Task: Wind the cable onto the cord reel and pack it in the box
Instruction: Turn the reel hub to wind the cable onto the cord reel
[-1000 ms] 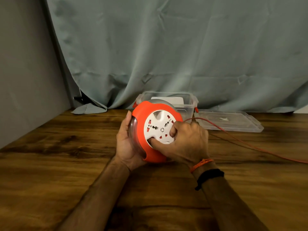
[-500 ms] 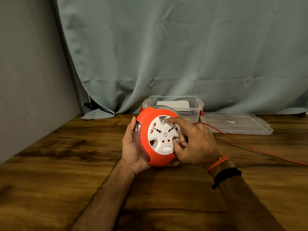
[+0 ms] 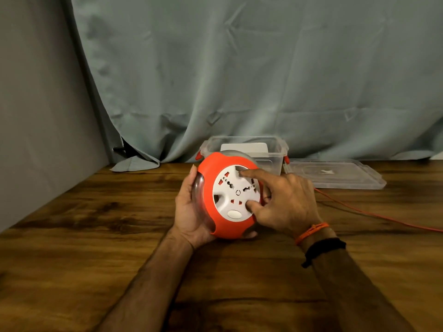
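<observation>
An orange cord reel (image 3: 211,173) with a white socket face (image 3: 236,192) stands on edge in the middle of the wooden table (image 3: 96,236). My left hand (image 3: 189,212) cups its back and underside. My right hand (image 3: 282,202) lies on the socket face, index fingertip at the top rim, thumb tip low on the face, other fingers curled at the right edge. A thin orange cable (image 3: 374,214) runs from behind my right hand across the table and off the right edge. Behind the reel stands the clear plastic box (image 3: 275,146), open, with something white inside.
The box's clear lid (image 3: 335,174) lies flat to the right of the box. A grey-green curtain (image 3: 239,80) hangs behind the table and a grey wall (image 3: 36,116) closes the left side.
My right hand has turned on the socket face: thumb low and fingers at the right a second ago, index finger now at the top. The white face has rotated. The camera view shifted left.
</observation>
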